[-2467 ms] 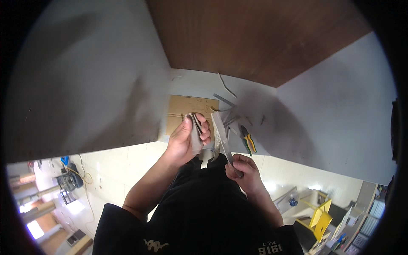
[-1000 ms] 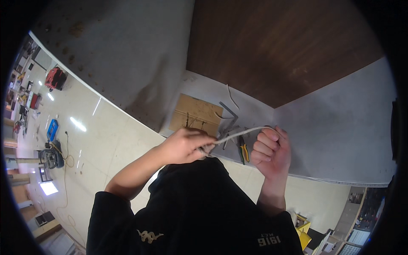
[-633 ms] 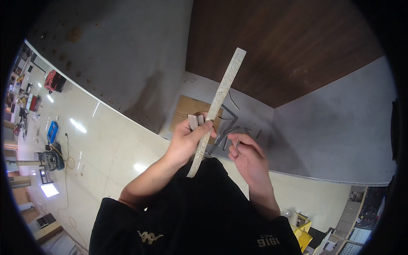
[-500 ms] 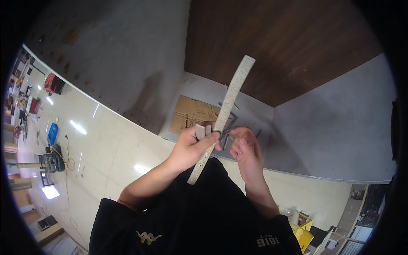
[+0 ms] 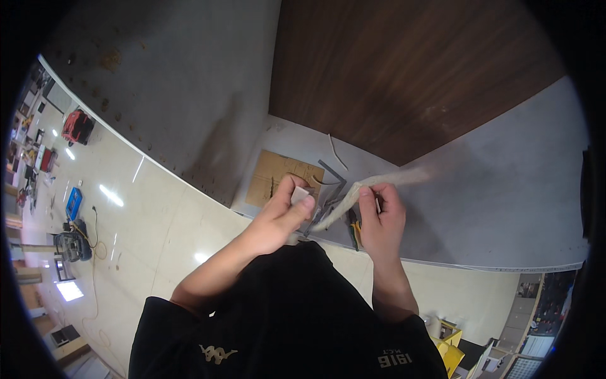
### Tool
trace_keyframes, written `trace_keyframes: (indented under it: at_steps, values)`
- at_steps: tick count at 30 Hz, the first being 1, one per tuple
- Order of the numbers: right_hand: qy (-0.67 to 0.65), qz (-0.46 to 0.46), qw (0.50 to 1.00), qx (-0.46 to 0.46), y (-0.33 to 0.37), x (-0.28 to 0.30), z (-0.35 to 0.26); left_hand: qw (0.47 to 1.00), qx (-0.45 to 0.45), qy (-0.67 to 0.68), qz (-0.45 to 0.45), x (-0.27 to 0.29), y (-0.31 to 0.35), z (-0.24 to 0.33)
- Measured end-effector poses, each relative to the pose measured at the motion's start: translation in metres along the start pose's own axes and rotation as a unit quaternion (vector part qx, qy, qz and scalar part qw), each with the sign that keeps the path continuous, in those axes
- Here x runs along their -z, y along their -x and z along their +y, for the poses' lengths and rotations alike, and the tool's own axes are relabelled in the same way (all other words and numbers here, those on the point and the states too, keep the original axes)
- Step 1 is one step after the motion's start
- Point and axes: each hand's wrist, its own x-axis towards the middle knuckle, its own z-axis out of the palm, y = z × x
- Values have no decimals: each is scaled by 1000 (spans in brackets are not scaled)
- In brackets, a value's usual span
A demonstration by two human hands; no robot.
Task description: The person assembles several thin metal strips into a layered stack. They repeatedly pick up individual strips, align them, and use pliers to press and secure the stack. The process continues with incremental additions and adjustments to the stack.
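Observation:
My right hand (image 5: 384, 222) pinches a long, pale, rough-faced strip (image 5: 344, 205) near its middle. The strip is smeared by motion, its far end pointing right and its near end down toward my left hand. Fingers closed, my left hand (image 5: 276, 222) grips a small flat pale piece (image 5: 300, 194). On the grey surface beyond my hands lies a cardboard sheet (image 5: 260, 177). Beside it are several narrow grey strips (image 5: 339, 184) and a thin white strip (image 5: 337, 153). A hand tool with yellow and black handles (image 5: 355, 232) lies just left of my right wrist.
A brown wood-grain panel (image 5: 391, 69) meets grey panels (image 5: 189, 107) (image 5: 492, 177) around the work area. Across the pale floor (image 5: 145, 234) on the left are a dark machine with a cable (image 5: 74, 245), a blue case (image 5: 74, 203) and a red item (image 5: 77, 126). Yellow equipment (image 5: 451, 354) stands at lower right.
The long strip has passed from my left hand to my right and swung toward the right. My left hand keeps a small pale piece. My right hand, empty before, is now closed on the strip.

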Motion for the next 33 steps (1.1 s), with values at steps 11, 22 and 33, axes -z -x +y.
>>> trace_keyframes:
  at_steps: [11, 22, 33]
  values:
    - [-33, -156, 987, -25, -1, -6, -12, 980, -88, 169, 55, -7, 3, 8]
    - [-80, -159, 977, -121, 2, -12, -4, 757, -7, 632, -163, 10, 1, -25]
    - [-82, -169, 977, -102, 3, -6, -2, 792, -48, 587, -164, 9, 1, -21]
